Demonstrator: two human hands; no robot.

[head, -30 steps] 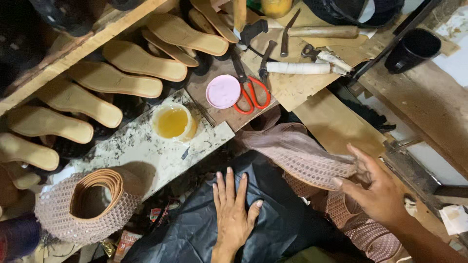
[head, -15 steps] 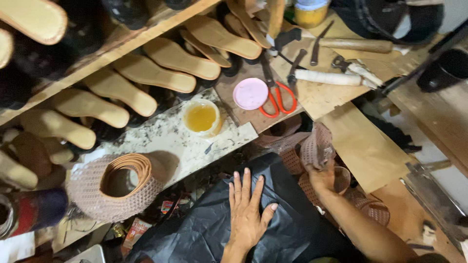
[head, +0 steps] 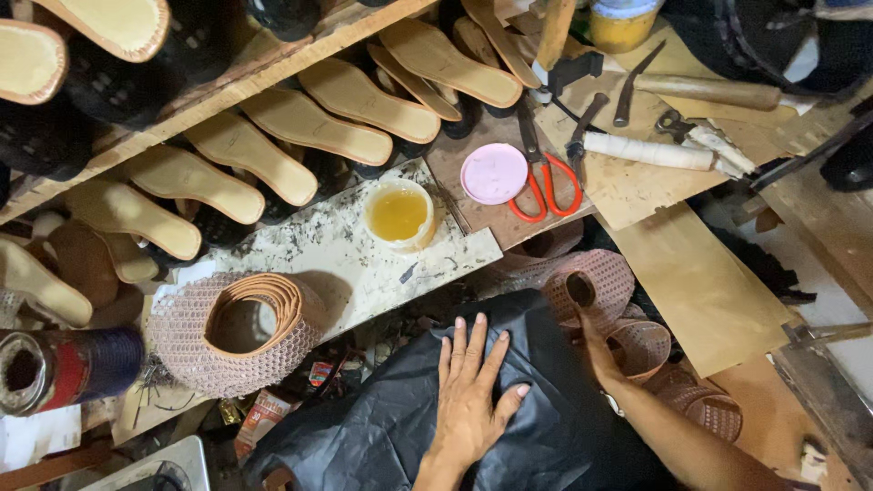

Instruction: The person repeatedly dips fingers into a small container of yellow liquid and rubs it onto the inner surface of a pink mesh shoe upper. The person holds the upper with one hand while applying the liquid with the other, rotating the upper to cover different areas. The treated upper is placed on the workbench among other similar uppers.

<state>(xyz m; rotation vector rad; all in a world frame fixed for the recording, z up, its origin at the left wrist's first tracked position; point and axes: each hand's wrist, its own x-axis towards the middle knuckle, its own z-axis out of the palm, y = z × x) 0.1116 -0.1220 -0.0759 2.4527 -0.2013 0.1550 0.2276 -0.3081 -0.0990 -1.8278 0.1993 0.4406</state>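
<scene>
My left hand [head: 470,385] lies flat, fingers spread, on a black plastic sheet [head: 382,427] low in the middle. My right hand [head: 598,350] reaches to the right of it and grips a rolled piece of pink mesh material [head: 591,286]; most of its fingers are hidden behind the roll. More pink mesh rolls [head: 677,382] lie piled below and to the right of that hand.
A larger mesh-and-tan roll [head: 238,325] sits at left on a stained slab [head: 346,264] with a cup of yellow glue [head: 399,215]. Red-handled scissors [head: 544,177], a pink lid [head: 494,173] and hand tools [head: 650,150] lie behind. Tan shoe soles [head: 300,123] line the shelf.
The view has shifted, so everything sits further right and lower in frame. My right hand has moved left with the pink mesh, now bunched into a roll near the black sheet. My left hand stays flat.
</scene>
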